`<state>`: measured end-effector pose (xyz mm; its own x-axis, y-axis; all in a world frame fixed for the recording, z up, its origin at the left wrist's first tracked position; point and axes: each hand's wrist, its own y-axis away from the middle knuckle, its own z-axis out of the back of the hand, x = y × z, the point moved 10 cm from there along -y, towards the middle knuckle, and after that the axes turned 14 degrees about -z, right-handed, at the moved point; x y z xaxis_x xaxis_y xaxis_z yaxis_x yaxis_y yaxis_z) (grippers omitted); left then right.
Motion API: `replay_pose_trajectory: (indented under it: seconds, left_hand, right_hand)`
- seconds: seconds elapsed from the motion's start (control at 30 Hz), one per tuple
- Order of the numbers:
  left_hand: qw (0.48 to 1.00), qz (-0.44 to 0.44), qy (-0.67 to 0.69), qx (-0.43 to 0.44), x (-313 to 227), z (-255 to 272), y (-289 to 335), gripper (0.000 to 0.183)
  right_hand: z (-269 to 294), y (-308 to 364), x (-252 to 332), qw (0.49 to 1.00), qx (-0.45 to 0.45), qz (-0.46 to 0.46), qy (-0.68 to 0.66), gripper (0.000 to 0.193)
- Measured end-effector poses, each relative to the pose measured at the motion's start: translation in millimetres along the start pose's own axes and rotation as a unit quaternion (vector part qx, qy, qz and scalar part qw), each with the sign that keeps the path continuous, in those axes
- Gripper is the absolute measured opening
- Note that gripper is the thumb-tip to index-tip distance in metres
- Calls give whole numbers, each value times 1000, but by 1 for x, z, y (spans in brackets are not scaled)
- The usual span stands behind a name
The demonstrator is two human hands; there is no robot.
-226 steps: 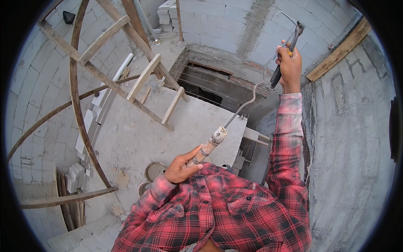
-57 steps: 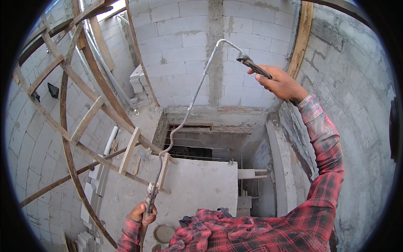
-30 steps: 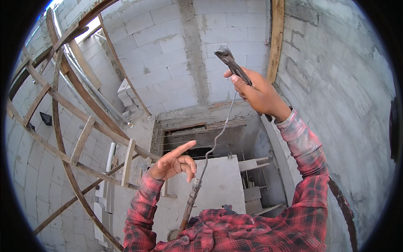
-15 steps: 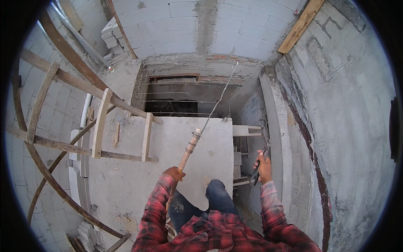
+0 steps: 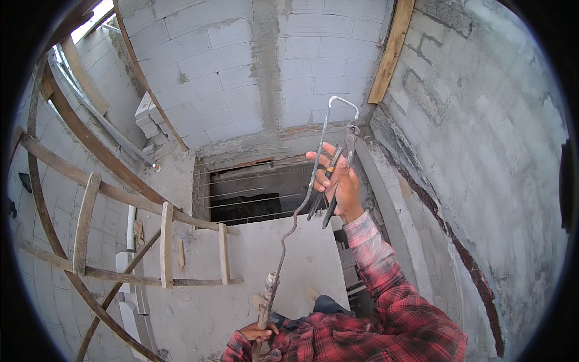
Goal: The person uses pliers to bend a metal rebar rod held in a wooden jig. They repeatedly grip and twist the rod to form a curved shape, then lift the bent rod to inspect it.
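My left hand [image 5: 256, 331] is closed around a wooden stick [image 5: 264, 309] low in front of my body. Wire binds a bent metal rod [image 5: 284, 241] to the stick's upper end. The rod runs up and away, ending in a squared, whitish hook [image 5: 344, 99]. Raised beside the rod, my right hand [image 5: 347, 190] grips a pair of end-cutting pincers [image 5: 351, 142] with dark handles. Their jaws point up, close below the hook's bent tip; whether they touch it I cannot tell. The right fingertips reach close to the rod's shaft.
I stand on a concrete slab [image 5: 235, 314] with an opening [image 5: 253, 187] crossed by thin bars beyond its far edge. A wooden ladder [image 5: 167, 244] lies at the left. A rough block wall [image 5: 470, 120] rises at the right, and another wall [image 5: 211, 72] stands ahead.
My right hand has moved up and left with the pincers, from the right side to the rod's hook. The stick has come lower and nearer my body, and the view has tilted up.
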<state>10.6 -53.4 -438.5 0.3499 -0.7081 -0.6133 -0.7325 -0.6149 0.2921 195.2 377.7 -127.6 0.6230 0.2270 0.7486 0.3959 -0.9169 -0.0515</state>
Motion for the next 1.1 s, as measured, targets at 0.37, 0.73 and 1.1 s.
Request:
replay_pose_trajectory:
  seconds: [0.37,0.73,1.1]
  left_hand:
    - [837,-330,-378,-215,-209,-46,-2,116]
    - [812,-439,-358,-138,-414,-230,-125,49]
    - [814,-453,-325,-160,-436,-172,-109,42]
  right_hand:
    - [-83,59,49,989,10,5,146,31]
    - [-94,92,92,930,62,-56,359,41]
    - [-54,19,191,635,107,-324,694,34]
